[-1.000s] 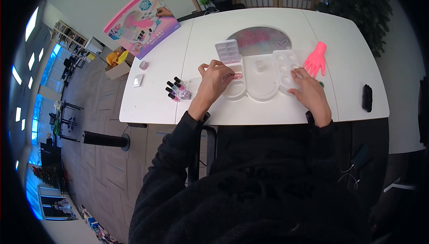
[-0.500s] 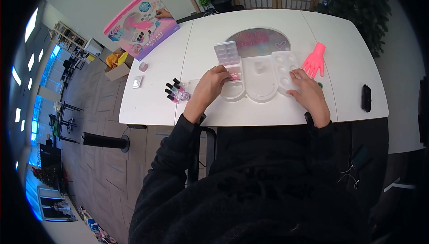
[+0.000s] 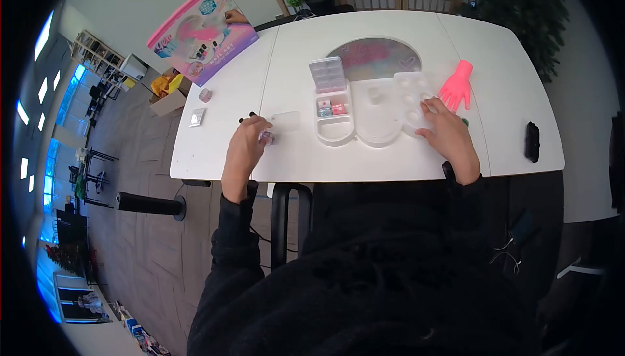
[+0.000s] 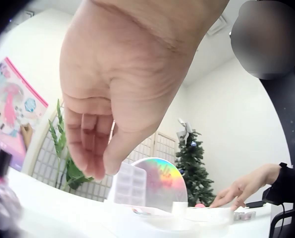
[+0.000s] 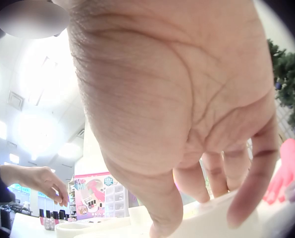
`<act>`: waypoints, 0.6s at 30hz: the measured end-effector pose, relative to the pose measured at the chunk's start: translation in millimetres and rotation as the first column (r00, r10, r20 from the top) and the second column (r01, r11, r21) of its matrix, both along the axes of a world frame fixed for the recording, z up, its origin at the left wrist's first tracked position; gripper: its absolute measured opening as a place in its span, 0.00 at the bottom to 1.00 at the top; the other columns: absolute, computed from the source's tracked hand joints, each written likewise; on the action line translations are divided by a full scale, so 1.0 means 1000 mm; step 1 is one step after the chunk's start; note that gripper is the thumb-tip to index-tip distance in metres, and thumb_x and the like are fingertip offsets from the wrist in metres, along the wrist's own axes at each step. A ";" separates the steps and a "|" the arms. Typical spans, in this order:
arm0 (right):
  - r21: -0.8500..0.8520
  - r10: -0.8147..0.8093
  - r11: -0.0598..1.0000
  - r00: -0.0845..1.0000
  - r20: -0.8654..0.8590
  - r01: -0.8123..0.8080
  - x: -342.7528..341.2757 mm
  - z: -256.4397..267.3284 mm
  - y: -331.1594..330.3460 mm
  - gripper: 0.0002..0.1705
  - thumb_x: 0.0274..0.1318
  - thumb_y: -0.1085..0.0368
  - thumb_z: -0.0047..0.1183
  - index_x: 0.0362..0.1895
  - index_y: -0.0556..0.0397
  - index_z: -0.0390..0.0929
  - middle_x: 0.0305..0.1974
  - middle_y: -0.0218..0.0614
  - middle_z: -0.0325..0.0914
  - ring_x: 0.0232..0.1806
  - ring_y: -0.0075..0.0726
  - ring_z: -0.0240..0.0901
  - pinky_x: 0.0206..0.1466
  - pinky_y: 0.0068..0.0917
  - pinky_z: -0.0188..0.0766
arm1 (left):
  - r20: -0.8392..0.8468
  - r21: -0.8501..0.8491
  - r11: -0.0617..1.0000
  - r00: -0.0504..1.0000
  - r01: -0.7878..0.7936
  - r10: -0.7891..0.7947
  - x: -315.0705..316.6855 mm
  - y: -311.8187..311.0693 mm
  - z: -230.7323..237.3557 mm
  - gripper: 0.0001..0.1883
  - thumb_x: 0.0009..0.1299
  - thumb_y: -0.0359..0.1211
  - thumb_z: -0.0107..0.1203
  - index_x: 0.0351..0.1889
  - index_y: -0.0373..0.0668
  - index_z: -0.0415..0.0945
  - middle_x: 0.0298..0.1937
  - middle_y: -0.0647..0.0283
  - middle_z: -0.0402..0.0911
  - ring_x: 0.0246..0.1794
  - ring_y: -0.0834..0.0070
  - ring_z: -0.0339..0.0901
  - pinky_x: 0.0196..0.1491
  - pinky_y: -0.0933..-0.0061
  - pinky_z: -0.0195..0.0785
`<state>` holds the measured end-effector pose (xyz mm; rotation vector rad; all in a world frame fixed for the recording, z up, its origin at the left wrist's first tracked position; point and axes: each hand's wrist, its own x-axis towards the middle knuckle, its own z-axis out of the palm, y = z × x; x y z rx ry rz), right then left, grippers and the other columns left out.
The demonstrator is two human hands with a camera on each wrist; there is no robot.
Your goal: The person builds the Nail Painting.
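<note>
My left hand (image 3: 244, 151) hangs over the nail polish bottles (image 4: 1, 203), palm down with loosely bent fingers, partly covering them in the head view. Nothing shows between thumb and fingers in the left wrist view. A faceted purple bottle (image 3: 267, 138) sticks out beside the fingertips. My right hand (image 3: 450, 133) rests spread on the white tray with round wells (image 3: 405, 84), thumb at its near side. That tray joins the white tabletop station (image 3: 379, 140). On the station's left side, small pink and pale pieces (image 3: 332, 108) lie in a compartment under a raised divided lid (image 3: 327, 74).
Behind the station stands a half-round shiny panel (image 3: 374, 57). A pink model hand (image 3: 458, 85) lies right of the tray, and a black case (image 3: 532, 142) farther right. At the left are a nail art box (image 3: 205, 33), a small round jar (image 3: 206, 95) and a small packet (image 3: 197, 117).
My left hand has left the station's compartment and moved left to the nail polish bottles. Small pieces now show in that compartment. The right hand has stayed on the tray.
</note>
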<state>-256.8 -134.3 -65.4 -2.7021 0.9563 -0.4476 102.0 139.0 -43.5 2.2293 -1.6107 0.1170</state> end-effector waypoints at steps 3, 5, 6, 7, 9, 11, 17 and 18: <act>-0.021 0.009 1.000 1.000 0.028 -0.008 0.000 -0.005 -0.002 0.34 0.54 0.60 0.70 0.65 0.55 0.78 0.66 0.33 0.73 0.54 0.51 0.80 0.58 0.43 0.77 | -0.025 -0.031 0.996 0.996 0.079 -0.080 0.001 0.009 -0.012 0.21 0.57 0.18 0.67 0.50 0.35 0.83 0.53 0.53 0.84 0.54 0.50 0.81 0.57 0.58 0.75; 0.002 0.007 1.000 0.999 0.034 -0.007 0.001 0.000 0.001 0.34 0.54 0.60 0.70 0.65 0.55 0.78 0.66 0.33 0.73 0.54 0.51 0.80 0.57 0.43 0.77 | 0.027 -0.016 0.997 0.997 0.076 -0.075 0.004 0.010 -0.014 0.20 0.57 0.18 0.67 0.49 0.35 0.83 0.51 0.53 0.83 0.54 0.51 0.80 0.56 0.58 0.75; 0.028 0.001 1.000 1.000 0.031 -0.002 0.000 0.003 0.002 0.34 0.53 0.60 0.71 0.65 0.55 0.78 0.66 0.33 0.73 0.54 0.51 0.80 0.57 0.43 0.77 | 0.070 0.000 0.997 0.995 0.075 -0.075 0.005 0.008 -0.018 0.19 0.58 0.18 0.68 0.49 0.36 0.83 0.49 0.53 0.83 0.54 0.51 0.80 0.56 0.58 0.75; 0.024 -0.004 1.000 1.000 0.024 0.004 -0.001 0.003 0.002 0.34 0.53 0.60 0.71 0.65 0.55 0.78 0.66 0.33 0.73 0.54 0.51 0.80 0.57 0.43 0.77 | 0.098 -0.021 0.997 0.992 0.078 -0.076 0.006 0.005 -0.017 0.18 0.58 0.19 0.68 0.47 0.37 0.84 0.46 0.54 0.82 0.49 0.52 0.81 0.51 0.58 0.76; -0.032 0.011 0.999 1.000 0.024 -0.010 0.000 0.000 0.001 0.34 0.53 0.61 0.71 0.64 0.55 0.78 0.66 0.34 0.73 0.54 0.51 0.80 0.56 0.43 0.76 | 0.031 -0.009 0.999 0.999 0.033 -0.033 0.004 0.002 -0.018 0.16 0.59 0.20 0.68 0.46 0.38 0.85 0.45 0.55 0.82 0.47 0.53 0.82 0.50 0.58 0.77; -0.012 0.008 1.000 1.000 0.011 -0.008 -0.001 0.002 0.002 0.34 0.53 0.61 0.71 0.64 0.56 0.78 0.66 0.34 0.73 0.54 0.51 0.80 0.56 0.43 0.76 | 0.010 -0.037 0.999 1.000 -0.006 0.007 -0.010 -0.003 0.001 0.11 0.65 0.23 0.67 0.46 0.39 0.86 0.44 0.56 0.82 0.40 0.56 0.85 0.45 0.60 0.80; -0.011 0.015 1.000 0.999 0.044 -0.014 0.001 0.002 0.003 0.33 0.53 0.62 0.70 0.64 0.57 0.78 0.66 0.34 0.73 0.56 0.49 0.79 0.56 0.42 0.77 | -0.256 -0.149 0.973 0.943 0.178 -0.212 -0.038 -0.068 0.035 0.11 0.71 0.22 0.63 0.50 0.37 0.86 0.48 0.58 0.82 0.41 0.64 0.88 0.43 0.68 0.84; -0.015 0.023 1.000 0.998 0.065 -0.022 -0.001 0.001 0.002 0.33 0.53 0.62 0.70 0.64 0.57 0.78 0.66 0.34 0.73 0.57 0.49 0.79 0.56 0.42 0.77 | -0.274 -0.106 0.971 0.932 0.215 -0.237 -0.040 -0.082 0.032 0.11 0.70 0.22 0.64 0.49 0.36 0.86 0.49 0.58 0.82 0.42 0.65 0.87 0.43 0.67 0.83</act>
